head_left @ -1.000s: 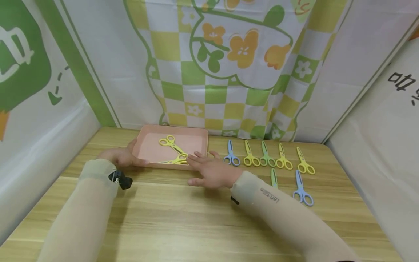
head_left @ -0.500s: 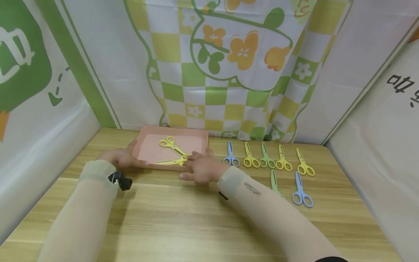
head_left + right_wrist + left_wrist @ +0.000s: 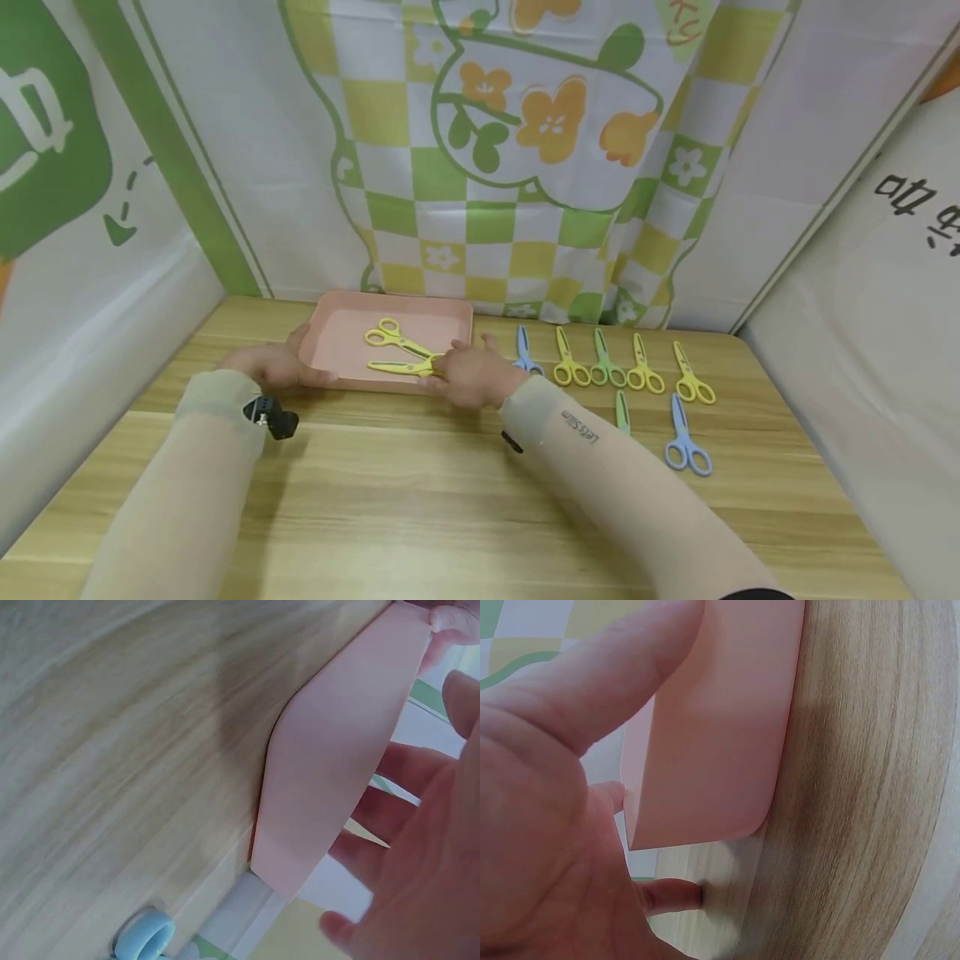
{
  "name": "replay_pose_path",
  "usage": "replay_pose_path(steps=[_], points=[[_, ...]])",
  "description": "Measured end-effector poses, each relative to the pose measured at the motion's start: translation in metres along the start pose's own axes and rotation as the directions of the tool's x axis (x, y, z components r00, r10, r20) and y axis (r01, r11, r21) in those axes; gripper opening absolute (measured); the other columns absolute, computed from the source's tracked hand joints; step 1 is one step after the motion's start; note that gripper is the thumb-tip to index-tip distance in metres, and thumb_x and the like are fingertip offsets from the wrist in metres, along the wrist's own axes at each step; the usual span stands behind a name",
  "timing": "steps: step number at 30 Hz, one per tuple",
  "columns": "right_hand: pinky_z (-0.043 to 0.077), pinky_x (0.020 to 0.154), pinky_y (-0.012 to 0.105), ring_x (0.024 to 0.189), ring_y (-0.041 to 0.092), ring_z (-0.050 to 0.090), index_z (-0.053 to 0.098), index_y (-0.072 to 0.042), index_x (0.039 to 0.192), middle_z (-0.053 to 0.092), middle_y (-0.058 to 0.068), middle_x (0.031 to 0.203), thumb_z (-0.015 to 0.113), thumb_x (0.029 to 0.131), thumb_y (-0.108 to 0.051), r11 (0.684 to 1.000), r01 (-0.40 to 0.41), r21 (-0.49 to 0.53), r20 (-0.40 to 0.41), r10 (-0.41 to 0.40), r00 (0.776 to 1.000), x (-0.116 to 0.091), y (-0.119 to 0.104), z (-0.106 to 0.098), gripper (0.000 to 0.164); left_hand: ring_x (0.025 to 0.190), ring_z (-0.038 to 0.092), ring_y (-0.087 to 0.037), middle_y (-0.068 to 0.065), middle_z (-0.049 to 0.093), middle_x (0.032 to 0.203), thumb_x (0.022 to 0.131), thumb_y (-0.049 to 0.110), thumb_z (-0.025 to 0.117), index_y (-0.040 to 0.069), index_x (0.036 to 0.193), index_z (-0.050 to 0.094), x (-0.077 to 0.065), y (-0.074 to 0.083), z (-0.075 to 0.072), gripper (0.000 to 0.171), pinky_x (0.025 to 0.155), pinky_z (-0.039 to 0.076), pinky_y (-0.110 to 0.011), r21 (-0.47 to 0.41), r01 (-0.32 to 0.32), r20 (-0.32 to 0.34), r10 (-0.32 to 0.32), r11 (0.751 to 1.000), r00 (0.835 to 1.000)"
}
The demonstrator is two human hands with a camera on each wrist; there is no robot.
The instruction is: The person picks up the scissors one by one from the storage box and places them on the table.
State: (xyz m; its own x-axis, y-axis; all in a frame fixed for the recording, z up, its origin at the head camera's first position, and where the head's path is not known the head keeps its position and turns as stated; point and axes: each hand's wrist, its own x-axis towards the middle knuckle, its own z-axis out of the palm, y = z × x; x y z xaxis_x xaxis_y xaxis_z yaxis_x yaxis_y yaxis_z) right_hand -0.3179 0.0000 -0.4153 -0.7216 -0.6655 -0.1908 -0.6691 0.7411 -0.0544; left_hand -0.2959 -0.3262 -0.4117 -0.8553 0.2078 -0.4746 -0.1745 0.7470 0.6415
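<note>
A pink tray [image 3: 337, 329] holds two yellow scissors that overlap. My left hand [image 3: 281, 365] grips the tray's front left corner; the left wrist view shows its thumb [image 3: 630, 667] over the front rim and a fingertip at the corner. My right hand [image 3: 474, 373] reaches over the tray's front right rim. Its fingers touch the handle of the nearer yellow scissors [image 3: 401, 367], partly covering the rings. The farther yellow scissors [image 3: 393, 336] lie slanted behind. In the right wrist view, its fingers [image 3: 390, 814] dip behind the tray wall, with the thumb [image 3: 461, 701] apart from them.
Right of the tray lies a row with blue scissors [image 3: 524, 348], yellow scissors [image 3: 571, 360], green scissors [image 3: 604, 358] and more yellow ones [image 3: 643, 365]. Nearer are green scissors [image 3: 622, 410], partly behind the right forearm, and blue scissors [image 3: 682, 437]. A checked curtain [image 3: 487, 225] hangs behind.
My right hand has moved left and farther over the tray's rim. The nearer yellow scissors have shifted slightly right and turned to lie more level across the tray. My left hand stays at the corner.
</note>
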Motion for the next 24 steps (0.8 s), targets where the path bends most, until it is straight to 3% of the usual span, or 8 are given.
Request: replay_pose_path(steps=[3, 6, 8, 11, 16, 24], points=[[0.018, 0.109, 0.064, 0.134, 0.019, 0.042, 0.069, -0.019, 0.120, 0.062, -0.004, 0.131, 0.040, 0.105, -0.049, 1.000, -0.028, 0.000, -0.072, 0.028, 0.997, 0.004, 0.002, -0.002, 0.044, 0.143, -0.007, -0.051, -0.032, -0.020, 0.156, 0.084, 0.055, 0.075, 0.000, 0.151, -0.026, -0.001, 0.001, 0.000, 0.133, 0.113, 0.001, -0.062, -0.002, 0.008, -0.001, -0.008, 1.000, 1.000], [0.023, 0.108, 0.064, 0.134, 0.018, 0.041, 0.070, -0.019, 0.096, 0.063, -0.001, 0.130, 0.050, 0.103, -0.037, 0.996, -0.084, 0.007, -0.128, 0.084, 0.988, 0.009, 0.005, -0.006, 0.028, 0.142, -0.009, -0.053, -0.034, -0.021, 0.154, 0.086, 0.053, 0.074, -0.002, 0.149, -0.026, -0.002, 0.003, 0.000, 0.131, 0.112, 0.000, -0.064, 0.017, 0.006, 0.007, -0.007, 1.000, 1.000], [0.022, 0.109, 0.064, 0.141, 0.020, 0.034, 0.067, -0.020, 0.086, 0.058, 0.003, 0.139, 0.053, 0.101, -0.033, 0.992, -0.125, 0.033, -0.126, 0.129, 0.984, 0.013, 0.007, -0.007, 0.024, 0.142, -0.009, -0.054, -0.034, -0.021, 0.154, 0.086, 0.053, 0.074, -0.002, 0.149, -0.026, -0.001, 0.002, -0.001, 0.131, 0.112, 0.001, -0.065, 0.018, 0.006, 0.008, -0.006, 1.000, 1.000], [0.016, 0.111, 0.065, 0.150, 0.026, 0.013, 0.066, -0.019, 0.077, 0.040, 0.010, 0.155, 0.057, 0.099, -0.032, 0.980, -0.174, 0.097, -0.098, 0.183, 0.978, 0.018, 0.010, -0.008, 0.027, 0.143, -0.007, -0.051, -0.032, -0.020, 0.156, 0.081, 0.059, 0.076, 0.000, 0.150, -0.026, 0.008, -0.005, -0.001, 0.136, 0.113, 0.002, -0.063, 0.026, 0.013, -0.001, -0.013, 1.000, 1.000], [0.013, 0.111, 0.067, 0.150, 0.031, 0.000, 0.064, -0.018, 0.067, 0.023, 0.012, 0.162, 0.058, 0.097, -0.033, 0.973, -0.193, 0.126, -0.068, 0.203, 0.977, 0.026, 0.014, -0.004, 0.034, 0.143, -0.006, -0.051, -0.031, -0.019, 0.158, 0.071, 0.064, 0.081, 0.003, 0.151, -0.027, 0.028, -0.023, -0.003, 0.148, 0.113, 0.000, -0.064, 0.020, 0.000, -0.005, 0.000, 1.000, 1.000], [0.013, 0.112, 0.066, 0.150, 0.033, 0.001, 0.066, -0.021, 0.070, 0.031, 0.011, 0.160, 0.062, 0.097, -0.030, 0.972, -0.214, 0.096, -0.060, 0.220, 0.974, 0.036, 0.012, 0.002, 0.028, 0.142, -0.009, -0.052, -0.031, -0.020, 0.157, 0.070, 0.062, 0.083, 0.003, 0.151, -0.027, 0.037, -0.035, -0.007, 0.149, 0.111, -0.001, -0.066, 0.009, -0.029, -0.010, 0.030, 1.000, 1.000]])
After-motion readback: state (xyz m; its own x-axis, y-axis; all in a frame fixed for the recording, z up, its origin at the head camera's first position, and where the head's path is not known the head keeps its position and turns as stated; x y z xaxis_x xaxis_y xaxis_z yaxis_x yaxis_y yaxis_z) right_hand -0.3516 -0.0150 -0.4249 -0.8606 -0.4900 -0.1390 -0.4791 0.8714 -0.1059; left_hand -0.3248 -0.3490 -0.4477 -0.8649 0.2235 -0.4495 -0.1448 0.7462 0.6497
